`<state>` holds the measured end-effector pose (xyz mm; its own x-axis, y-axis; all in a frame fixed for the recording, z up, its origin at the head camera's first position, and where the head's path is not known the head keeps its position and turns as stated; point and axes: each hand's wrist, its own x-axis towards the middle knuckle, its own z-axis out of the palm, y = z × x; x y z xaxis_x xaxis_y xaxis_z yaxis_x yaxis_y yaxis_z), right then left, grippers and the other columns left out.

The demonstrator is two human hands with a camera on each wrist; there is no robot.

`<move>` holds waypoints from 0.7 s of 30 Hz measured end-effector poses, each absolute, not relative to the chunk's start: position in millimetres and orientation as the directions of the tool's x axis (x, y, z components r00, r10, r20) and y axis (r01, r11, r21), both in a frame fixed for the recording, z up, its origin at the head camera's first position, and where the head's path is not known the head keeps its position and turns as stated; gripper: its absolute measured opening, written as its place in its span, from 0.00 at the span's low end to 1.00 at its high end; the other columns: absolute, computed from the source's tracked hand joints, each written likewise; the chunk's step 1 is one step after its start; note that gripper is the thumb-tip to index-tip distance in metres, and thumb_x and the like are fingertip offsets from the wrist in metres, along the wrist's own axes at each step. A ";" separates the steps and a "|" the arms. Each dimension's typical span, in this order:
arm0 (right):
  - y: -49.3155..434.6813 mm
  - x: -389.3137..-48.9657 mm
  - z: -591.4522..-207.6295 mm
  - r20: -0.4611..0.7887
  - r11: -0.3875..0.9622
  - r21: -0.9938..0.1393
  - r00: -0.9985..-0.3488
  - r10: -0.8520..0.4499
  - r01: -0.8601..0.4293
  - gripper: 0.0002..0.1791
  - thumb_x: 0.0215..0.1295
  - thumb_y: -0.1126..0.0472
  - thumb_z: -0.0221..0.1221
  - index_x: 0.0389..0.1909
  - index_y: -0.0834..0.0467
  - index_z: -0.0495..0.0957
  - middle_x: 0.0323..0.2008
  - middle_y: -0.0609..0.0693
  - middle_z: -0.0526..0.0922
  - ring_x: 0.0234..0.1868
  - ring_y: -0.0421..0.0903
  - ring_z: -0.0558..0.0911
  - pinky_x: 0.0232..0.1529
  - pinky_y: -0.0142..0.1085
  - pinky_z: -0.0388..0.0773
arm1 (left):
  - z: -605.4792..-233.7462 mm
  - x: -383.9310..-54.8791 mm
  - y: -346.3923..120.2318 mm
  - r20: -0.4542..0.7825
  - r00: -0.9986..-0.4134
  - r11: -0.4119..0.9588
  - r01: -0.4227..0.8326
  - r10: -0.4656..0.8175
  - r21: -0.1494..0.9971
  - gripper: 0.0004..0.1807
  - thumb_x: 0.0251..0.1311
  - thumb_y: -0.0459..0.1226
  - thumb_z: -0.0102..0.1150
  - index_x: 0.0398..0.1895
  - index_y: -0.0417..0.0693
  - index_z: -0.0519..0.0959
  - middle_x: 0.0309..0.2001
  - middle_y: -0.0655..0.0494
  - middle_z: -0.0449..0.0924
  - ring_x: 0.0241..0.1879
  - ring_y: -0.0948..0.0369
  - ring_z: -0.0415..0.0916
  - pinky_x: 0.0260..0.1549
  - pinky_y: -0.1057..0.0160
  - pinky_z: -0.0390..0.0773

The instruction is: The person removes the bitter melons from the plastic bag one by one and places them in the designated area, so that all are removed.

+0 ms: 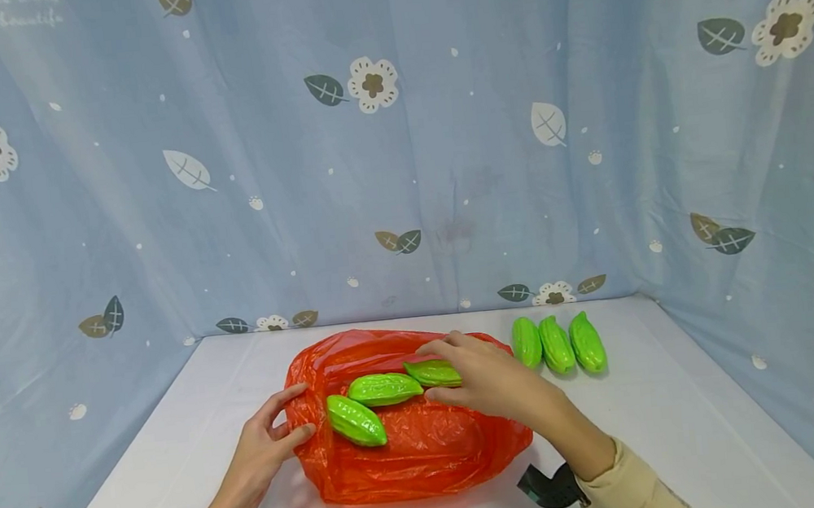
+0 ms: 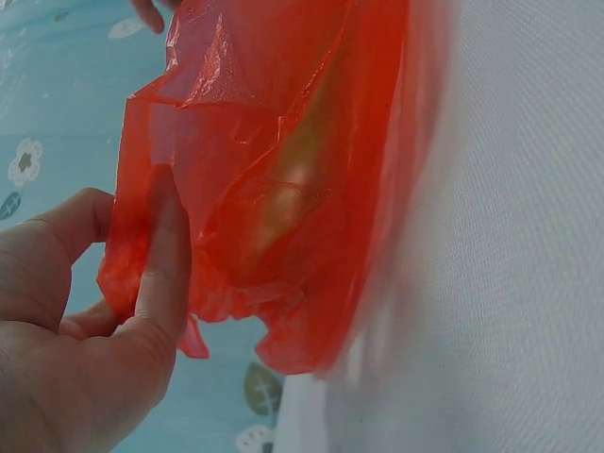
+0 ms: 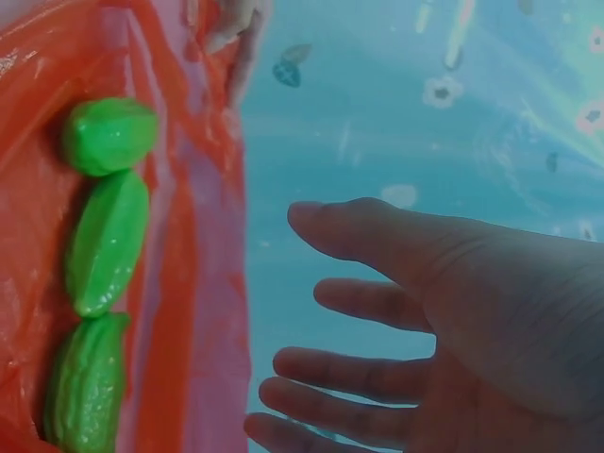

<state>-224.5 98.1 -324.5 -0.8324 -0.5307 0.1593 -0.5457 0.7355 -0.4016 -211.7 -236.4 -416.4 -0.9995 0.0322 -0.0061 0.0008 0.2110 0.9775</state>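
A red plastic bag (image 1: 413, 470) lies with its opening facing me. Inside it are three shiny green toy bitter melons, one at the left (image 1: 357, 420), one in the middle (image 1: 385, 388) and one at the right (image 1: 433, 373), partly covered by my right hand. My left hand (image 1: 266, 439) pinches the bag's left edge between thumb and fingers; the left wrist view shows the thumb (image 2: 162, 274) pressing the thin film. Over the bag's right side, my right hand (image 1: 488, 373) has its fingers straight and spread, apart from the melons in the right wrist view and holding nothing.
Three more green bitter melons, a left one (image 1: 527, 342), a middle one (image 1: 556, 345) and a right one (image 1: 588, 342), stand in a row right of the bag on the white table (image 1: 674, 424). A blue patterned curtain (image 1: 442, 161) encloses the back and sides.
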 end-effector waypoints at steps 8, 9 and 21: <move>88.6 -245.9 -336.3 0.066 0.782 -0.356 -0.849 -0.525 -0.512 0.28 0.60 0.48 0.67 0.62 0.45 0.73 0.60 0.51 0.77 0.59 0.51 0.77 0.54 0.52 0.80 | -417.5 -211.7 -237.2 -0.008 -0.999 0.205 -0.002 0.031 0.979 0.33 0.60 0.33 0.63 0.70 0.52 0.65 0.73 0.48 0.56 0.50 0.63 0.81 0.43 0.63 0.84; 87.9 -248.6 -338.6 0.060 0.789 -0.345 -0.851 -0.522 -0.509 0.29 0.59 0.48 0.67 0.62 0.46 0.73 0.59 0.51 0.77 0.58 0.51 0.77 0.54 0.51 0.80 | -417.9 -211.7 -237.3 -0.011 -1.000 0.206 -0.005 0.028 0.979 0.33 0.60 0.33 0.63 0.70 0.52 0.65 0.73 0.48 0.57 0.49 0.63 0.81 0.43 0.63 0.84; 82.6 -269.0 -361.0 0.017 0.824 -0.302 -0.867 -0.497 -0.479 0.30 0.58 0.48 0.69 0.60 0.50 0.75 0.55 0.53 0.78 0.54 0.50 0.77 0.55 0.48 0.79 | -420.0 -212.1 -237.3 -0.019 -1.000 0.212 -0.015 0.017 0.977 0.33 0.59 0.33 0.63 0.69 0.53 0.66 0.73 0.49 0.57 0.49 0.64 0.82 0.44 0.63 0.84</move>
<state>-269.0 82.6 -361.0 -0.8674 -0.4972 0.0171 -0.4785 0.8244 -0.3022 -212.1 -237.3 -420.0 -0.9997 0.0168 -0.0187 -0.0148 0.2117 0.9772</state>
